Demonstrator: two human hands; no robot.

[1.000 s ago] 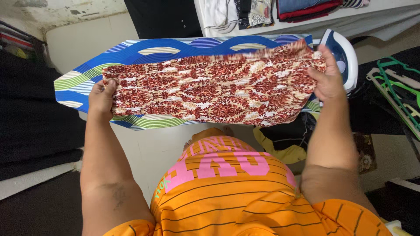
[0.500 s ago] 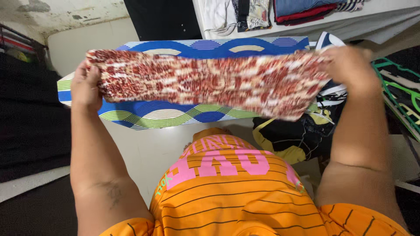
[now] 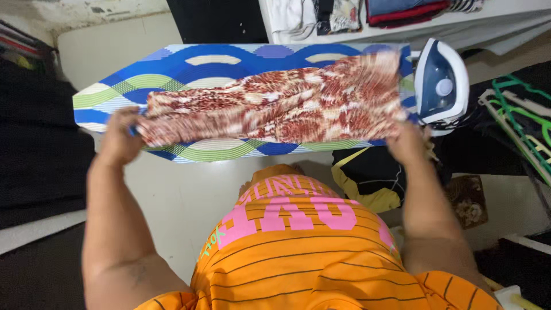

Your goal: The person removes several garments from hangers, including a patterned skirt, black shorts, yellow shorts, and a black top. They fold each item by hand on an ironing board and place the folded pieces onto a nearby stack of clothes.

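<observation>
A cramped laundry corner with a pale floor (image 3: 189, 195): an ironing board (image 3: 189, 72), its cover in blue, green and cream waves, runs across the view from my head camera. My left hand (image 3: 119, 139) is closed on the near left end of a red-and-cream patterned cloth (image 3: 287, 109), at the board's front edge. My right hand (image 3: 408, 143) grips the cloth's right end just off the board's near right corner; its fingers are blurred, so I cannot tell exactly how they pinch. Between my hands the cloth lies stretched along the board, narrow at the left and fanning wider to the right, its far right corner reaching close to the iron.

The iron (image 3: 439, 86), blue and white, stands on its heel at the board's right end. Beyond the board, a white shelf (image 3: 499, 17) carries folded clothes (image 3: 402, 10) in red, blue and prints. Green hangers (image 3: 519, 117) lie at the far right. A dark and yellow heap of garments (image 3: 367, 178) sits on the floor below my right arm. My orange striped shirt (image 3: 298, 252), with a block of pink lettering across the front, fills the bottom.
</observation>
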